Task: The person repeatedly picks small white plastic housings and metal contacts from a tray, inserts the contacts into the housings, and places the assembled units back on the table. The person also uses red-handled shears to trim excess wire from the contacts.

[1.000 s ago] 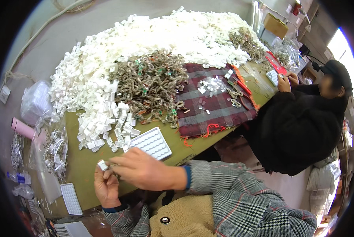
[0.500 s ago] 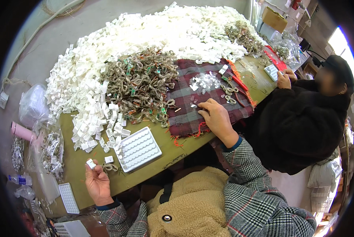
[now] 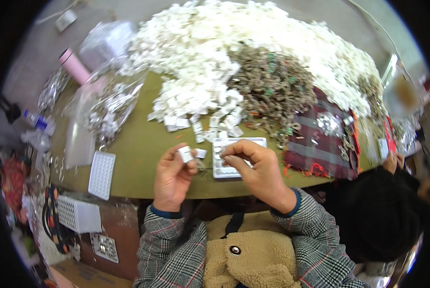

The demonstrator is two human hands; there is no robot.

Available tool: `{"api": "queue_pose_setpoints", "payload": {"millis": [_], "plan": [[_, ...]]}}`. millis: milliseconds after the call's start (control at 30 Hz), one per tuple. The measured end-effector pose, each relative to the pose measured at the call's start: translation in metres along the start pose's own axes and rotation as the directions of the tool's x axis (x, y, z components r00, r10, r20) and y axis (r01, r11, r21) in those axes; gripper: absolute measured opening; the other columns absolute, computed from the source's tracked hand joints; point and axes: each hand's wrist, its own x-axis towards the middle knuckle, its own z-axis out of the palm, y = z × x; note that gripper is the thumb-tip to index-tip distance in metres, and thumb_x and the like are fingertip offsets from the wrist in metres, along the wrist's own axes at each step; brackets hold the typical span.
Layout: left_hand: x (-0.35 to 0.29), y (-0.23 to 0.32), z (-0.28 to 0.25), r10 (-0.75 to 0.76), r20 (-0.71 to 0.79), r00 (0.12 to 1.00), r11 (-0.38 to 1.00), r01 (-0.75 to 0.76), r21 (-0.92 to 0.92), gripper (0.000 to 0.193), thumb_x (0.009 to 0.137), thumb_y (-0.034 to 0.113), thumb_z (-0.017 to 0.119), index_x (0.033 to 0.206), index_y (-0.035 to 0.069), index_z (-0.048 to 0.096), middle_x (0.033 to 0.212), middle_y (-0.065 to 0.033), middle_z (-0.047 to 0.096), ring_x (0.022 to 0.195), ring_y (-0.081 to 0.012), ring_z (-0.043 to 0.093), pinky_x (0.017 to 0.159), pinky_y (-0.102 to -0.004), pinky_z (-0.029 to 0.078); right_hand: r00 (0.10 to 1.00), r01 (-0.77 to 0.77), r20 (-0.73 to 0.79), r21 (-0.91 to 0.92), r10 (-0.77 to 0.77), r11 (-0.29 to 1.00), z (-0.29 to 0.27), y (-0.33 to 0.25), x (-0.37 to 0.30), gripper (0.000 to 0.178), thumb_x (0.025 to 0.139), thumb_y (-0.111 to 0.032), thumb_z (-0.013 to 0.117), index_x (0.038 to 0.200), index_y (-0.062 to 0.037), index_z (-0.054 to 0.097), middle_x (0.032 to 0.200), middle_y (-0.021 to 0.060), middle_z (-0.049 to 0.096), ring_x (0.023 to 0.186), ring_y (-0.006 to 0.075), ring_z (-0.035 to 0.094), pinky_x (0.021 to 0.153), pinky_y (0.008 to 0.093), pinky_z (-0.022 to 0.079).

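Left hand (image 3: pixel 174 175): upright, palm inward, thumb and fingers gripping one white piece (image 3: pixel 185 154) above the table (image 3: pixel 133 163); the piece's lower part is hidden by fingers. Right hand (image 3: pixel 256 168): bent in from the right, knuckles up, thumb and index tips close together over the near tray (image 3: pixel 223 171); cannot tell if anything is pinched there. Hand covers part of that tray, so cells not countable. One loose piece (image 3: pixel 201 153) just beside the left fingers, partly hidden. One other tray (image 3: pixel 101 175) at left. White pile (image 3: pixel 196 96) and cord heap (image 3: pixel 272 91): too many to count, pile washed out. One cloth (image 3: pixel 301 153), one pink bottle (image 3: pixel 74 66). One co-worker (image 3: pixel 368 225), dark and cut off at right.
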Motion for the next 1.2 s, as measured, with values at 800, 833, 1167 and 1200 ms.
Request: {"api": "queue_pose_setpoints", "payload": {"millis": [800, 833, 1167, 1200], "plan": [[-0.010, -0.001, 0.002, 0.031, -0.046, 0.998, 0.994, -0.026, 0.111, 0.022, 0.100, 0.009, 0.058, 0.117, -0.005, 0.061, 0.096, -0.0113, 0.069, 0.075, -0.0150, 0.068, 0.068, -0.0294, 0.059, 0.944, 0.323, 0.001, -0.190, -0.329, 0.927, 0.066, 0.019, 0.022, 0.012, 0.081, 0.011, 0.065, 0.091, 0.0035, 0.064, 0.098, 0.0136, 0.066, 0.083, 0.0214, 0.065, 0.073, 0.0303, 0.053], [-0.010, -0.001, 0.003, 0.029, -0.040, 0.999, 0.994, -0.025, 0.102, 0.022, 0.100, 0.009, 0.058, 0.117, -0.005, 0.061, 0.096, -0.0114, 0.069, 0.075, -0.0150, 0.067, 0.068, -0.0294, 0.059, 0.957, 0.284, -0.014, -0.146, -0.289, 0.948, 0.065, 0.021, 0.022, 0.012, 0.082, 0.011, 0.065, 0.091, 0.0037, 0.064, 0.098, 0.0134, 0.066, 0.083, 0.0210, 0.065, 0.073, 0.0301, 0.053], [-0.009, 0.004, 0.009, 0.016, -0.012, 1.000, 0.997, -0.015, 0.074, 0.023, 0.099, 0.008, 0.058, 0.117, -0.006, 0.061, 0.096, -0.0134, 0.069, 0.077, -0.0165, 0.067, 0.069, -0.0304, 0.059, 0.996, 0.080, -0.070, 0.275, -0.063, 0.958, 0.067, 0.029, 0.021, 0.008, 0.091, 0.010, 0.058, 0.098, 0.0061, 0.060, 0.106, 0.0118, 0.060, 0.091, 0.0141, 0.060, 0.079, 0.0261, 0.051], [-0.009, 0.004, 0.009, 0.012, -0.008, 1.000, 0.997, -0.012, 0.077, 0.023, 0.100, 0.008, 0.058, 0.117, -0.006, 0.061, 0.096, -0.0136, 0.069, 0.077, -0.0167, 0.067, 0.069, -0.0305, 0.059, 0.996, 0.045, -0.083, 0.350, -0.017, 0.936, 0.067, 0.029, 0.020, 0.007, 0.091, 0.010, 0.058, 0.097, 0.0063, 0.060, 0.106, 0.0116, 0.060, 0.091, 0.0139, 0.060, 0.079, 0.0258, 0.051]]}}
